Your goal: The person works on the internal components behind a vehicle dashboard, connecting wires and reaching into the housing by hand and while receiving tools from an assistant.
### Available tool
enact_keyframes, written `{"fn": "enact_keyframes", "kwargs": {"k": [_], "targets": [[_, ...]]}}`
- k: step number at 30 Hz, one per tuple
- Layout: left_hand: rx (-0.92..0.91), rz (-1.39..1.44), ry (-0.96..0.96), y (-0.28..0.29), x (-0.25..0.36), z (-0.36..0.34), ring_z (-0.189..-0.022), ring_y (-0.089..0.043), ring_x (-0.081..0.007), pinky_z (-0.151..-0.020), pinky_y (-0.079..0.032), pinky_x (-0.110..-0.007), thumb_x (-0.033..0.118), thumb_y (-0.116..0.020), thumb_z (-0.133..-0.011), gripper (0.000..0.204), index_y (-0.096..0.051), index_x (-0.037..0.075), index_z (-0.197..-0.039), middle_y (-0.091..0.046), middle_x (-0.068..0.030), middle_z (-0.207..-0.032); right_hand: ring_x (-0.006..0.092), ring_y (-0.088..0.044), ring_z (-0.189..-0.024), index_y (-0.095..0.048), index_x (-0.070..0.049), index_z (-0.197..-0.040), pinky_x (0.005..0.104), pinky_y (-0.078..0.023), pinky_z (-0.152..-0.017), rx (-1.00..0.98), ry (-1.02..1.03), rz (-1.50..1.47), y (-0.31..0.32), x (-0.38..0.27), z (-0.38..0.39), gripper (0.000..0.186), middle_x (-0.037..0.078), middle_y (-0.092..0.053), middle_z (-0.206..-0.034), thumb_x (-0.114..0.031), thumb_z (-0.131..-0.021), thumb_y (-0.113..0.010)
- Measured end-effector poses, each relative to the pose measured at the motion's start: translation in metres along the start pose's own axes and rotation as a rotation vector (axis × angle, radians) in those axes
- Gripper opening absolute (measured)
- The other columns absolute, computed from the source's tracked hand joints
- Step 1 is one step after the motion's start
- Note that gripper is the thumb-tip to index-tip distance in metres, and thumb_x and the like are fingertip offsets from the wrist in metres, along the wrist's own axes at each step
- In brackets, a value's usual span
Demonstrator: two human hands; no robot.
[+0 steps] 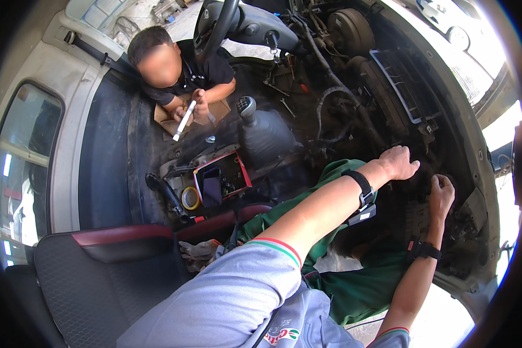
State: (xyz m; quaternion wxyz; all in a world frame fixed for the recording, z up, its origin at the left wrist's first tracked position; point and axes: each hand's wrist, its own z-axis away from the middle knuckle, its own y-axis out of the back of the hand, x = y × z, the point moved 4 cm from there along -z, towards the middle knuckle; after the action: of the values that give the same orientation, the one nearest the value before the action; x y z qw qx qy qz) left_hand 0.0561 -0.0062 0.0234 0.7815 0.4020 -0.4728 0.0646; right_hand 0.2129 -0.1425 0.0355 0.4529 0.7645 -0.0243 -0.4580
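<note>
Under the stripped dashboard of a vehicle cab, a dark component [414,191] low on the passenger-side floor is worked on by two bare hands. The left hand [399,163] is laid on top of it with fingers loosely curled, palm down; whether anything is gripped cannot be told. The right hand [441,194] is curled around the part's right edge, just beside the left. Black wrist straps [362,188] are worn on both forearms.

Between the arms, a person in green clothing [354,284] is seen lying low, partly blocking the view of the floor. Loose wiring [330,116] and a black ribbed housing [397,87] hang exposed above the hands. A gear lever with its grey boot [261,130] stands to the left, well apart.

Further left, a red-rimmed tray [223,177] of small parts rests on the floor, with a roll of yellow tape [189,198] just beside it. A second person, crouched under the steering wheel [217,29], holds a white tube-like tool [184,120] over brown cardboard [168,119]. A grey work glove [198,252] lies against the red-trimmed black seat [104,272].
</note>
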Motion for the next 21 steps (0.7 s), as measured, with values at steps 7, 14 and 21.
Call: {"fn": "enact_keyframes", "kwargs": {"k": [7,14,21], "targets": [[0.003,0.009,-0.005,-0.0006,-0.0012,-0.0002,-0.114,-0.060,-0.0349,-0.100,-0.046,-0.041,0.044,-0.059,-0.091,0.052,-0.063,-0.003,-0.111,-0.064,-0.0217,-0.117,0.0111,-0.056,-0.059,-0.071,0.001,-0.096,0.0298,-0.047,-0.059,-0.016,-0.016,-0.004,-0.0023,0.0020,-0.0009,0.022,0.006,-0.063,-0.067,-0.020,-0.089,-0.065],[0.001,0.007,-0.009,-0.0005,-0.0009,-0.0014,-0.113,-0.060,-0.0349,-0.099,-0.047,-0.041,0.044,-0.059,-0.091,0.050,-0.064,-0.003,-0.109,-0.064,-0.0214,-0.117,0.0164,-0.062,-0.067,-0.071,0.001,-0.096,0.0322,-0.049,-0.068,-0.006,0.015,0.027,-0.0015,0.0006,-0.0006,0.024,0.011,-0.067,-0.074,-0.021,-0.089,-0.065],[-0.003,0.006,0.003,-0.0016,0.0000,-0.0021,-0.113,-0.060,-0.0350,-0.099,-0.047,-0.041,0.044,-0.059,-0.090,0.050,-0.064,-0.002,-0.108,-0.065,-0.0214,-0.116,0.0188,-0.064,-0.071,-0.071,0.001,-0.096,0.0335,-0.050,-0.073,-0.024,0.003,0.030,0.0000,0.0017,-0.0014,0.024,0.013,-0.068,-0.077,-0.021,-0.088,-0.064]]}}
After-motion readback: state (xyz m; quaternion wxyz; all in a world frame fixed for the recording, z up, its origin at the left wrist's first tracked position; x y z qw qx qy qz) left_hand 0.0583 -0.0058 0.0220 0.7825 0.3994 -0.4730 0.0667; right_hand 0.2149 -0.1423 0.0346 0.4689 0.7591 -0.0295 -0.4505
